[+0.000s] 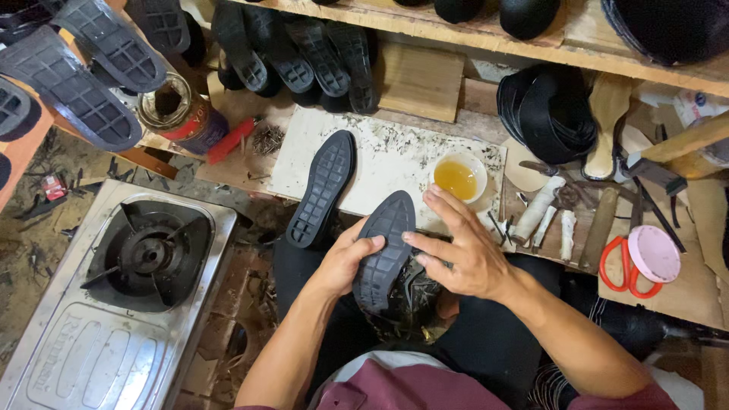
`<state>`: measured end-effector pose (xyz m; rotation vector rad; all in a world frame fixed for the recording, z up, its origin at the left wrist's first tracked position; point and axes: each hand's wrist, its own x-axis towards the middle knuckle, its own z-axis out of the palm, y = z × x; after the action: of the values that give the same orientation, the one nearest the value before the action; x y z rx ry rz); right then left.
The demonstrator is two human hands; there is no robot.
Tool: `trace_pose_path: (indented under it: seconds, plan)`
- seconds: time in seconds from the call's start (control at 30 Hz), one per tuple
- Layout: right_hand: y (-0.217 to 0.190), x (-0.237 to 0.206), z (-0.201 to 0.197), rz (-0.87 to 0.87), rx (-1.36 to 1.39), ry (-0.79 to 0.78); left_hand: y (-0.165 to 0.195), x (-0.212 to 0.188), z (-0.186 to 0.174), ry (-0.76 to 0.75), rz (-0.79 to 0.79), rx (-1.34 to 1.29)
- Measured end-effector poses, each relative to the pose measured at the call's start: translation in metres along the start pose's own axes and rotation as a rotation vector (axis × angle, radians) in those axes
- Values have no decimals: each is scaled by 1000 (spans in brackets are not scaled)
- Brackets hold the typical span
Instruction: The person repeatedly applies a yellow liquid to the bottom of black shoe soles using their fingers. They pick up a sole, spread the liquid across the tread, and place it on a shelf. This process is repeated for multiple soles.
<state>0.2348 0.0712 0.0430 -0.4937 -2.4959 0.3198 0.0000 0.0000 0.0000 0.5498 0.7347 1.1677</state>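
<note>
L hand [345,262] & R hand [463,254] pressing black sole [385,247] on shoe, glue bowl [458,178] nearby

Round tin [181,114] with red label beside stove, small red packet [52,187] on floor
</note>
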Motion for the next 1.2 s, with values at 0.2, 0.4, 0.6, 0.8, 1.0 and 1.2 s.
trace_pose_path:
  seconds: [0.2, 0.4, 0.6, 0.8, 1.0, 1.2]
  plan:
    - [22, 13, -16, 34, 6, 118, -7, -3, -4, -150, 7, 85]
    - [9, 6, 3, 59, 176, 141, -12, -3, 2, -54, 61, 33]
    - [-10, -6, 7, 93, 132, 156, -17, 11, 5, 64, 145, 33]
    - [-26, -6, 11, -22, -82, 117, -20, 24, 8, 179, 249, -67]
    - [-41, -8, 18, 386, 508, 59, -14, 28, 10, 297, 303, -214]
    - [-1, 4, -4, 504, 243, -8, -25, 14, -3, -9, 67, 122]
